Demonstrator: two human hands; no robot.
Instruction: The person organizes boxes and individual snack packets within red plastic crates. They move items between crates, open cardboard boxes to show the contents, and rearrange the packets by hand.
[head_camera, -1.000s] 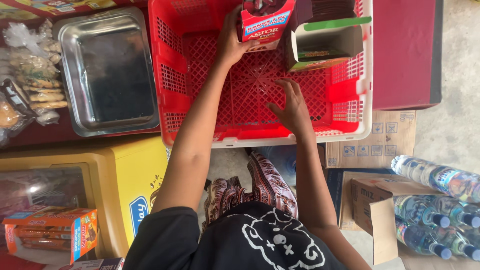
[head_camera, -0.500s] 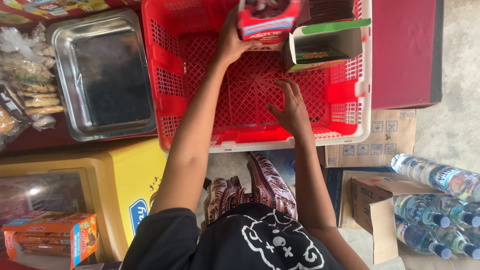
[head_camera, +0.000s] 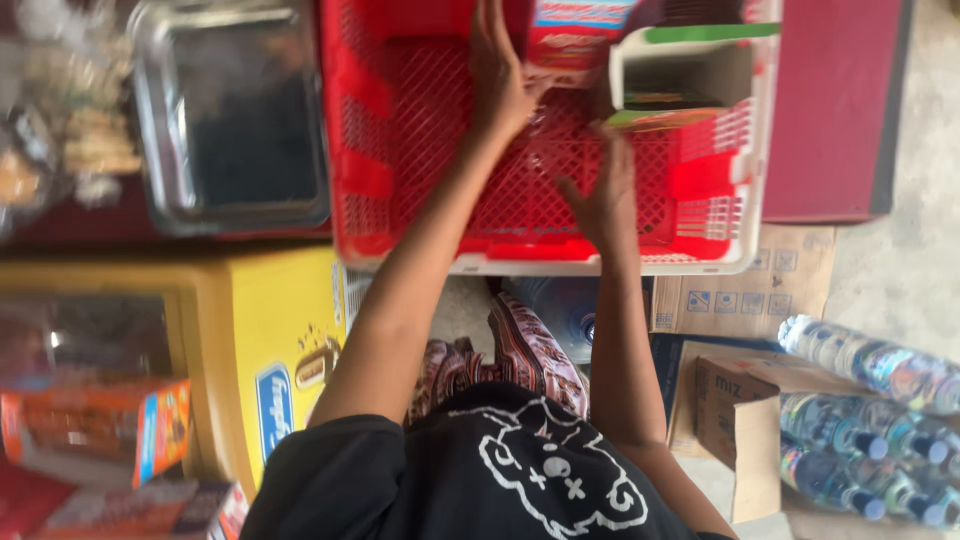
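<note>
Tilting red-and-white carton (head_camera: 575, 40) inside red basket (head_camera: 420, 130)

Open floor is showing in the near part of the red basket (head_camera: 400, 150), free for reaching. The white-green box (head_camera: 690, 75) and red carton (head_camera: 570, 40) are blocking the far corner, as far as the blur allows.

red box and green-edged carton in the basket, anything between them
Nothing: in the head view the red box in the left hand sits right against the green-edged carton, with no gap visible.
</note>
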